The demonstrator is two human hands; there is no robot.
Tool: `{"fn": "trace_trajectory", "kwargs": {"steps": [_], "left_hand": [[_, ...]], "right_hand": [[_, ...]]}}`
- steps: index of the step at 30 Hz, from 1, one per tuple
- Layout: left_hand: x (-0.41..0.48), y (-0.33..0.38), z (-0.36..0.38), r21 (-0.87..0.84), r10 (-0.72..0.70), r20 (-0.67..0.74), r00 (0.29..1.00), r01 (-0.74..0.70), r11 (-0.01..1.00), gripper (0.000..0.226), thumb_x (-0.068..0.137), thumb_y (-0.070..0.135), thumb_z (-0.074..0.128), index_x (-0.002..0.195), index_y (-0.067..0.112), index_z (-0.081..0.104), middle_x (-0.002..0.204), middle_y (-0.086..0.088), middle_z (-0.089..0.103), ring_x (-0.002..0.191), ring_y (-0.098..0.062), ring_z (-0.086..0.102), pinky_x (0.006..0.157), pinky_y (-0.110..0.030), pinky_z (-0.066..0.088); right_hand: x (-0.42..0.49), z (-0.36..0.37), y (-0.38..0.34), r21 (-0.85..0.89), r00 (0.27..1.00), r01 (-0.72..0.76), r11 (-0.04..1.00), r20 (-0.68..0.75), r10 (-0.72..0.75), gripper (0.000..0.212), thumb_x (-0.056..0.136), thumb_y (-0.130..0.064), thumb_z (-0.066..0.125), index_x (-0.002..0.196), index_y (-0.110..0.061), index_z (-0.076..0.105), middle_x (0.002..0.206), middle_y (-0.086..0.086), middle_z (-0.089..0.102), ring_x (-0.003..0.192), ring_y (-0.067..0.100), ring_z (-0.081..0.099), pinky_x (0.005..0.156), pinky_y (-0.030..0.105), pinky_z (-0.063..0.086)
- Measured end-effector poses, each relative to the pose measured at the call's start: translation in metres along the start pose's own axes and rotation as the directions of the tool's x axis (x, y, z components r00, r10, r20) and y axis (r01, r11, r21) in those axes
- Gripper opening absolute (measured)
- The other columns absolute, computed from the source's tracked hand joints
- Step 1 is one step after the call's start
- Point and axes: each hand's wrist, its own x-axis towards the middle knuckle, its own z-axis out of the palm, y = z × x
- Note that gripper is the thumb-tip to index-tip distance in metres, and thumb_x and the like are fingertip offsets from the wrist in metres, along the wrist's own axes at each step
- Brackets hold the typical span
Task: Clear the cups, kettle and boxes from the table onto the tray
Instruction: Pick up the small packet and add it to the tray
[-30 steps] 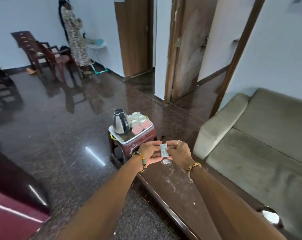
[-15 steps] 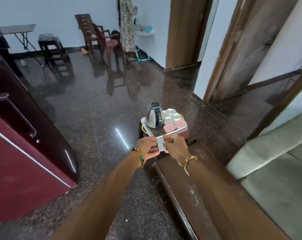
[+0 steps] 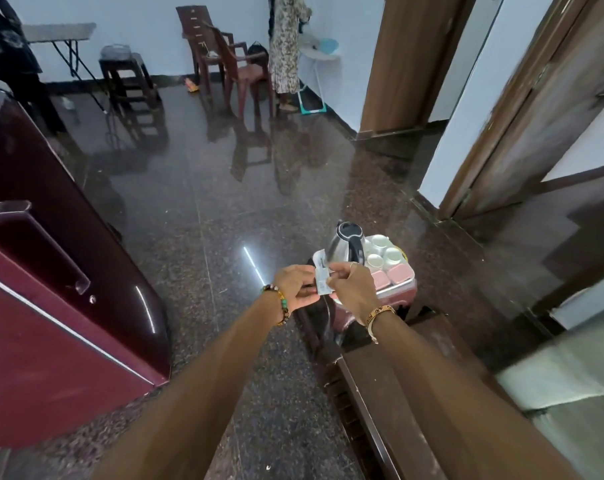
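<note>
Both hands (image 3: 328,289) now nearer tray (image 3: 394,289)

A home living room: sofa (image 3: 570,375), plastic chairs (image 3: 231,60), polished granite floor (image 3: 189,209).

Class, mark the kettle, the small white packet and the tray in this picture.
kettle (image 3: 342,250), head view, on its steel body.
small white packet (image 3: 322,285), head view, on its printed face between both hands.
tray (image 3: 397,286), head view, on its near rim.

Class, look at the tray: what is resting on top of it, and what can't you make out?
On the tray: a steel kettle, white cups and two pink boxes. The hands, holding a small white packet, cover its near left corner.
</note>
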Motion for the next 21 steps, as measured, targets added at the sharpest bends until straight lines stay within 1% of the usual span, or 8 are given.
{"fn": "trace_trajectory", "kwargs": {"steps": [1, 3, 6, 10, 13, 15, 17, 21], "left_hand": [[0.007, 0.009, -0.002, -0.004, 0.002, -0.002, 1.0, -0.002, 1.0, 0.02, 0.09, -0.005, 0.052, 0.086, 0.011, 0.063, 0.075, -0.008, 0.069, 0.075, -0.022, 0.065, 0.088, -0.042, 0.052], [0.022, 0.021, -0.005, -0.01, -0.005, -0.015, 1.0, 0.005, 1.0, 0.019, 0.092, -0.004, 0.05, 0.089, 0.011, 0.061, 0.08, -0.009, 0.067, 0.075, -0.022, 0.064, 0.088, -0.042, 0.052], [0.046, 0.033, -0.012, -0.008, -0.015, -0.04, 0.999, 0.015, 1.0, 0.017, 0.091, -0.003, 0.052, 0.089, 0.012, 0.061, 0.083, -0.009, 0.066, 0.077, -0.023, 0.065, 0.09, -0.043, 0.052], [0.08, 0.052, -0.025, -0.018, 0.003, -0.097, 0.995, -0.005, 1.0, 0.013, 0.09, 0.002, 0.055, 0.087, 0.012, 0.062, 0.085, -0.009, 0.066, 0.08, -0.023, 0.065, 0.086, -0.041, 0.054], [0.105, 0.075, -0.027, -0.03, 0.009, -0.15, 0.989, -0.013, 0.999, 0.01, 0.091, 0.003, 0.055, 0.097, 0.008, 0.061, 0.087, -0.009, 0.064, 0.079, -0.023, 0.064, 0.088, -0.043, 0.052], [0.118, 0.092, -0.028, -0.043, 0.027, -0.172, 0.985, -0.034, 0.998, 0.014, 0.091, 0.004, 0.055, 0.104, 0.007, 0.06, 0.088, -0.01, 0.064, 0.081, -0.025, 0.063, 0.092, -0.045, 0.051], [0.13, 0.109, -0.028, -0.053, 0.05, -0.185, 0.982, -0.061, 0.997, 0.016, 0.091, 0.005, 0.055, 0.107, 0.007, 0.059, 0.087, -0.01, 0.064, 0.081, -0.025, 0.062, 0.093, -0.045, 0.051], [0.154, 0.132, -0.029, -0.056, 0.065, -0.216, 0.974, -0.079, 0.995, 0.01, 0.091, 0.005, 0.054, 0.099, 0.009, 0.058, 0.084, -0.01, 0.063, 0.074, -0.024, 0.061, 0.082, -0.041, 0.053]], "right_hand": [[0.01, 0.003, -0.006, -0.005, 1.0, 0.006, 1.0, 0.002, -0.006, 0.037, 0.082, -0.003, 0.067, 0.118, -0.013, 0.071, 0.085, -0.006, 0.071, 0.086, 0.014, 0.068, 0.09, 0.033, 0.057], [0.029, 0.011, -0.013, -0.01, 1.0, 0.004, 1.0, 0.022, -0.004, 0.036, 0.082, -0.002, 0.067, 0.117, -0.012, 0.072, 0.083, -0.007, 0.069, 0.082, 0.011, 0.066, 0.087, 0.03, 0.057], [0.059, 0.024, -0.018, 0.019, 0.998, -0.01, 1.0, 0.065, 0.009, 0.036, 0.083, 0.001, 0.065, 0.117, -0.008, 0.071, 0.083, -0.004, 0.067, 0.082, 0.016, 0.066, 0.087, 0.038, 0.06], [0.101, 0.046, -0.027, 0.042, 0.989, -0.002, 0.999, 0.15, -0.005, 0.035, 0.081, 0.003, 0.063, 0.113, -0.009, 0.071, 0.082, -0.002, 0.069, 0.075, 0.016, 0.067, 0.079, 0.04, 0.061], [0.133, 0.056, -0.042, 0.057, 0.982, 0.01, 0.998, 0.187, -0.02, 0.034, 0.082, 0.003, 0.064, 0.113, -0.009, 0.07, 0.085, -0.002, 0.07, 0.079, 0.015, 0.068, 0.08, 0.039, 0.062], [0.152, 0.06, -0.056, 0.065, 0.978, 0.017, 0.998, 0.207, -0.03, 0.035, 0.083, 0.005, 0.063, 0.114, -0.008, 0.07, 0.086, -0.001, 0.07, 0.081, 0.015, 0.068, 0.082, 0.04, 0.061], [0.172, 0.062, -0.07, 0.058, 0.975, 0.044, 0.997, 0.217, -0.055, 0.035, 0.082, 0.006, 0.063, 0.113, -0.008, 0.07, 0.085, -0.002, 0.07, 0.08, 0.015, 0.068, 0.082, 0.039, 0.062], [0.201, 0.068, -0.085, 0.045, 0.977, 0.057, 0.997, 0.202, -0.065, 0.035, 0.081, 0.004, 0.065, 0.113, -0.01, 0.07, 0.084, -0.004, 0.07, 0.074, 0.01, 0.068, 0.074, 0.031, 0.061]]}}
